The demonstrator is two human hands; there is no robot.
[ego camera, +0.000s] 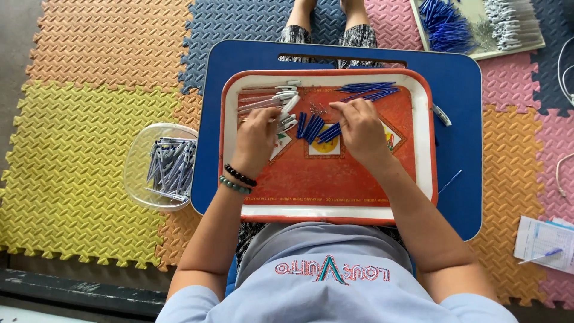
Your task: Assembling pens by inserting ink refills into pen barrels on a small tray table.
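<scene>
Clear tub (160,166): sitting on the foam mat (78,149) at far left, just beside the blue lap desk (460,131), loaded with assembled pens.
White pen barrels (269,98): lined up in the tray's upper left corner, right above the left hand.
Left hand (257,140): palm down on the red tray (326,179), fingers curled in over the barrels' ends; two bead bracelets on the wrist. Whether it's actually pinching one, I can't tell from here.
Short blue pieces (311,127): a loose fan of them between the two hands, mid-tray.
Right hand (360,128): also palm down, fingertips drawn together at the top of the blue scatter, apparently pinching something small; what, too tiny to make out.
Blue refills (368,90): a tidy bundle just beyond the right hand's fingers.
Second tray (478,27): top right on the mat, well apart, stocked with more blue and white parts.
Notepad and pen (544,245): bottom right.
</scene>
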